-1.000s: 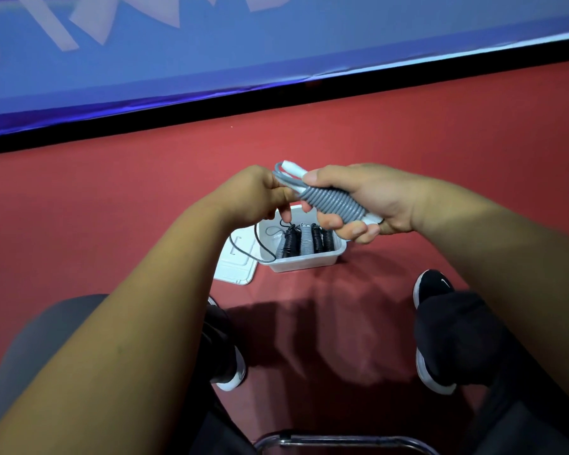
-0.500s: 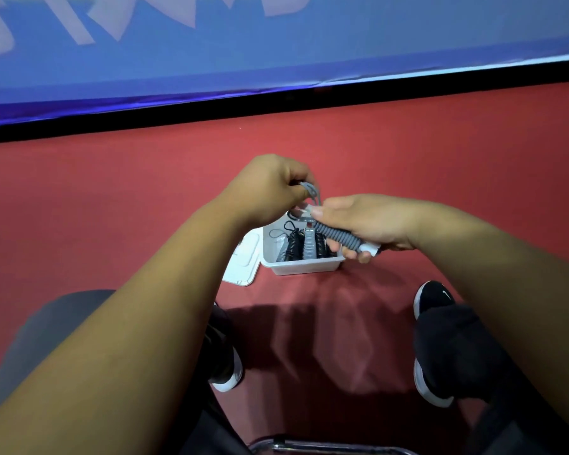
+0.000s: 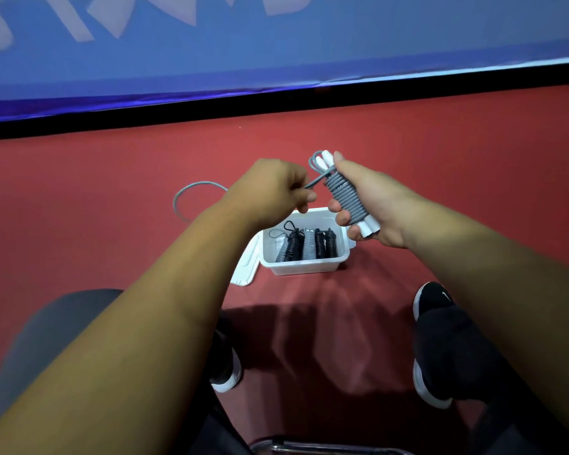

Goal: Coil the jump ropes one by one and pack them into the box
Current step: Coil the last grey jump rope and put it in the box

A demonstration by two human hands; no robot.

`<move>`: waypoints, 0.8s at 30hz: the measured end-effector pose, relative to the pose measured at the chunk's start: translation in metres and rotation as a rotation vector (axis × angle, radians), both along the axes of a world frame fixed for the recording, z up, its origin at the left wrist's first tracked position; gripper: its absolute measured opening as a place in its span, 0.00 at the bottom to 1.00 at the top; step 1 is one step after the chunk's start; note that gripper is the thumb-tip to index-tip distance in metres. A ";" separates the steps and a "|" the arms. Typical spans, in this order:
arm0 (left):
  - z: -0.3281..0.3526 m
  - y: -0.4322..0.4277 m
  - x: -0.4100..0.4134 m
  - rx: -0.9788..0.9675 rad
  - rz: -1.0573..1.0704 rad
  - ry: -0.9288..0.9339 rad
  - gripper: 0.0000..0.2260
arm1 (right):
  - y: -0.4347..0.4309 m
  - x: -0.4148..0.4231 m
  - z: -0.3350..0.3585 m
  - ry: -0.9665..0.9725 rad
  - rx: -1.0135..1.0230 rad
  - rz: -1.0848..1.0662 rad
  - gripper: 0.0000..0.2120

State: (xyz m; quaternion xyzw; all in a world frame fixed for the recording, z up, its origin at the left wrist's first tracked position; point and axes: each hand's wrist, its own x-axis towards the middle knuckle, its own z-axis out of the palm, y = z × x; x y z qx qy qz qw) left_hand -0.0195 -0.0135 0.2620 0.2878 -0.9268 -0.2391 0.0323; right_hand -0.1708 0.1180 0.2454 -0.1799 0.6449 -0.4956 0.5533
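Note:
My right hand point(image 3: 368, 205) grips a grey jump rope point(image 3: 344, 198) wound tightly round its two white handles, held above the box. My left hand point(image 3: 276, 192) pinches the rope's free grey end just left of the bundle; a loose loop of that cord point(image 3: 186, 195) arcs out to the left behind my left wrist. Below the hands a white plastic box point(image 3: 304, 267) stands on the red floor, holding several coiled black and grey ropes point(image 3: 306, 246) upright side by side.
The box's white lid point(image 3: 245, 274) lies against its left side. My two black shoes point(image 3: 432, 303) rest on the red floor point(image 3: 112, 192) nearer to me, with a metal chair rail point(image 3: 309, 446) at the bottom edge. A blue banner point(image 3: 276, 54) runs along the far side.
Both hands have lifted from just over the box. The left hand has pulled the free end out to the left, and a loop of cord now shows beside the left wrist.

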 end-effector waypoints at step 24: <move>0.000 0.001 0.005 0.551 0.069 0.171 0.07 | 0.016 -0.008 0.019 -0.192 0.003 0.376 0.23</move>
